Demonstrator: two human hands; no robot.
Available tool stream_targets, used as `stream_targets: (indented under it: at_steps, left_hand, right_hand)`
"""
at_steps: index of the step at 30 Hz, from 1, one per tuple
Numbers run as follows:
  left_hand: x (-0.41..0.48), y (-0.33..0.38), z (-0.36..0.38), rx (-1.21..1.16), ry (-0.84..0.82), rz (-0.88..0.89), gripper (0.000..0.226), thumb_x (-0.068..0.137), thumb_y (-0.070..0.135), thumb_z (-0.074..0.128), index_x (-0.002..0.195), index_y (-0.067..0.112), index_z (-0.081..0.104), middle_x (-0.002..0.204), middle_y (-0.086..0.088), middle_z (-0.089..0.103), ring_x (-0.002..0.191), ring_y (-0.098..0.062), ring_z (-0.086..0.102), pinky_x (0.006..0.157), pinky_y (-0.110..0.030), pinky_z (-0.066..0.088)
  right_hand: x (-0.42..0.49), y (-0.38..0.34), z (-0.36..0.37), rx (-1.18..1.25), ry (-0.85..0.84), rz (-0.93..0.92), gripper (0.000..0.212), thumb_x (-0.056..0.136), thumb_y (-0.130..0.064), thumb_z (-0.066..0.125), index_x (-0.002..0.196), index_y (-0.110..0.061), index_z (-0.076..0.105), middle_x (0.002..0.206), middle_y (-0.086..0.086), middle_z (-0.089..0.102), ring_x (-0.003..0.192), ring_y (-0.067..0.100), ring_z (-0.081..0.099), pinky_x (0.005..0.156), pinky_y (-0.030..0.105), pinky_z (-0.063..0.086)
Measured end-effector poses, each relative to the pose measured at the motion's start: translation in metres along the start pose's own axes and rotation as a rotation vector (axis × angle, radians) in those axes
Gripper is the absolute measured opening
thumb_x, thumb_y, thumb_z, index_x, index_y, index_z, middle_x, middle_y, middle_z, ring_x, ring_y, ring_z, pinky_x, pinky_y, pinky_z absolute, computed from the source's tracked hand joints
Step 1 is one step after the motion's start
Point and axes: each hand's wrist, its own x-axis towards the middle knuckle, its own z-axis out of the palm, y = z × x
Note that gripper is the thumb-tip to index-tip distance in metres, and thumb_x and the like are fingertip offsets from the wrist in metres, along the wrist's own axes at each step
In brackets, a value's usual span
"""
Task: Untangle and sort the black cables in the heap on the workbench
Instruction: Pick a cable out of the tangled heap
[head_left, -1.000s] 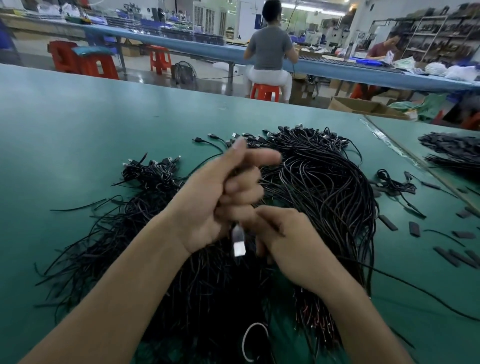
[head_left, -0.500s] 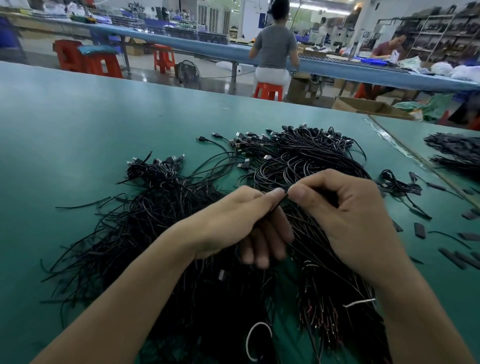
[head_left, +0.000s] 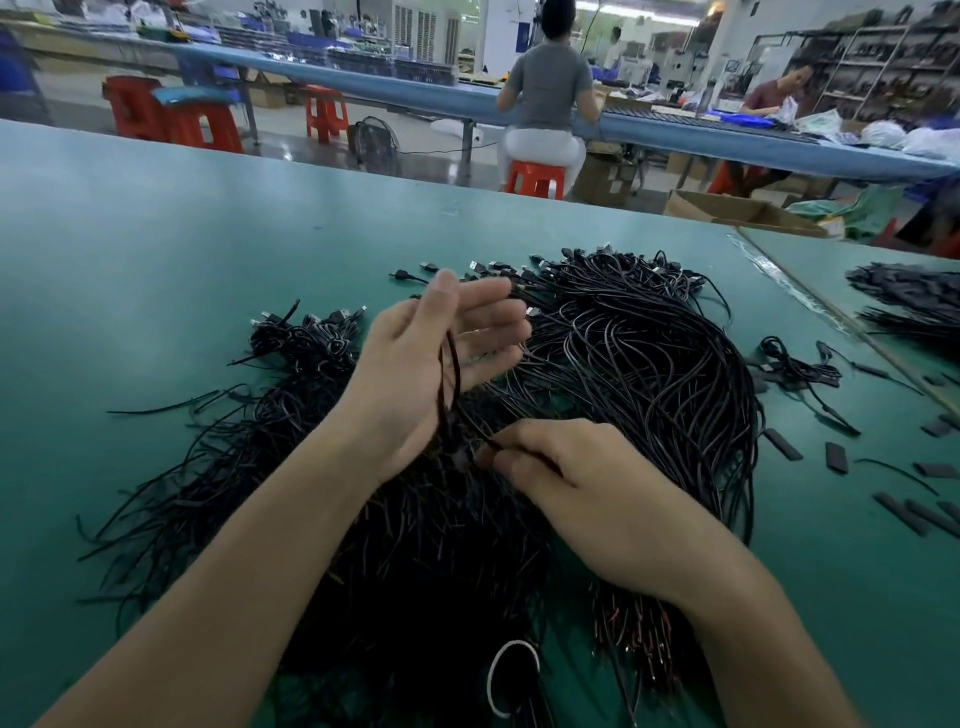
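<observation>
A big heap of black cables (head_left: 639, 374) covers the green workbench (head_left: 156, 270), with plug ends at its far side. A smaller bundle (head_left: 306, 338) lies at its left. My left hand (head_left: 431, 364) is raised over the heap with straight, spread fingers and the thumb up. One black cable (head_left: 451, 374) runs in a loop down across its palm. My right hand (head_left: 576, 488) is just below and to the right, pinching the lower end of that cable between thumb and forefinger. Both forearms hide the near part of the heap.
Short black sleeve pieces (head_left: 836, 457) and a small cable knot (head_left: 795, 364) lie to the right. Another cable pile (head_left: 914, 301) sits beyond a bench seam. A white ring (head_left: 498, 680) lies near the front edge. People sit at a far blue bench (head_left: 395, 93).
My left hand has lifted and spread its fingers, with the cable now looped across the palm. My right hand has dropped lower and nearer, still pinching the cable.
</observation>
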Motion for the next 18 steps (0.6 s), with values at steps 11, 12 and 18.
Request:
stream_targets:
  at_steps: [11,12,18]
  left_hand:
    - [-0.020,0.003,0.018,0.512,-0.452,-0.398,0.075,0.098,0.065,0.028,0.052,0.016,0.061,0.038,0.008,0.033,0.031,-0.008,0.030,0.035,-0.016,0.032]
    - [-0.021,0.008,0.017,0.373,-0.492,-0.433,0.072,0.096,0.067,0.031,0.051,0.017,0.056,0.038,0.009,0.029,0.031,-0.006,0.026,0.033,-0.015,0.028]
    - [-0.015,0.023,0.013,-0.334,-0.441,-0.345,0.051,0.101,0.040,0.040,0.059,0.018,0.058,0.043,0.010,0.040,0.033,0.000,0.039,0.035,-0.016,0.037]
  right_hand:
    - [-0.002,0.011,-0.030,0.266,0.543,-0.187,0.020,0.078,-0.047,0.070,0.075,-0.028,0.075,0.062,-0.009,0.067,0.053,0.002,0.053,0.050,0.018,0.043]
    - [-0.001,0.012,-0.027,0.313,0.556,-0.173,0.022,0.079,-0.047,0.070,0.078,-0.026,0.075,0.056,-0.007,0.061,0.049,0.003,0.045,0.044,0.019,0.037]
    - [0.007,0.010,-0.004,0.207,0.274,0.002,0.027,0.099,-0.037,0.055,0.078,-0.043,0.070,0.052,-0.010,0.054,0.042,0.004,0.037,0.041,0.022,0.029]
